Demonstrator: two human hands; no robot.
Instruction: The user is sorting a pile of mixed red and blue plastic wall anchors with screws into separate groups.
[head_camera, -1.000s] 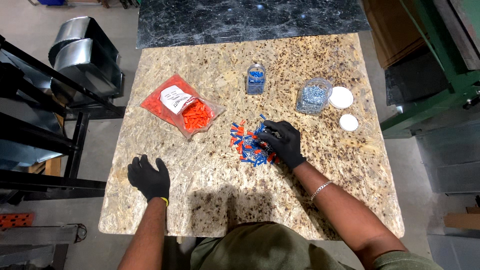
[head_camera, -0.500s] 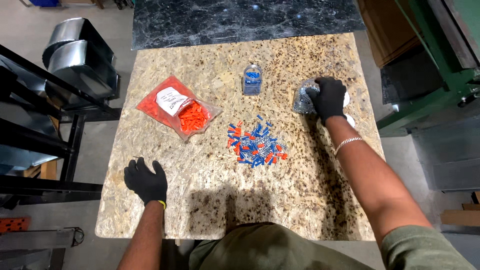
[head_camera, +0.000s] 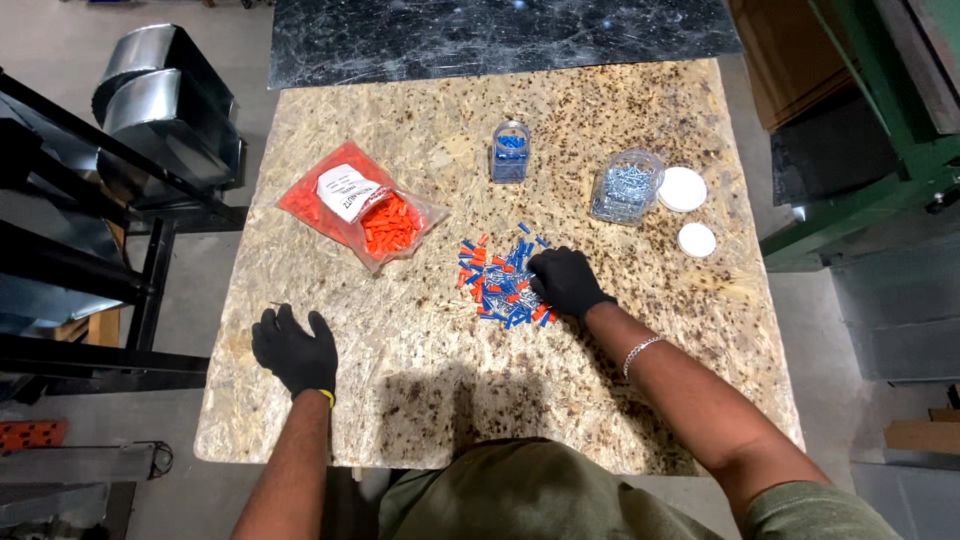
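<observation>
The right hand (head_camera: 566, 283), in a black glove, rests on the surface (head_camera: 430, 400) at the pile (head_camera: 503, 280) of small blue and orange connectors. The pile lies near the middle of the surface, at 9 o'clock from the hand, and the fingers (head_camera: 540, 266) touch its right edge, curled down onto the pieces; whether they pinch any piece I cannot tell.

The left hand (head_camera: 295, 350), also gloved in black, lies flat on the surface at 8 o'clock from the pile, well apart from it, fingers spread and holding nothing.

At 10 o'clock from the pile lies a bag (head_camera: 362, 215) of orange connectors. At 12 o'clock stands a small jar (head_camera: 510, 153) with blue pieces in it. At 2 o'clock a clear jar (head_camera: 626, 186) of metal pieces lies beside a white lid (head_camera: 682, 189), with a smaller lid (head_camera: 697, 240) near it.
</observation>
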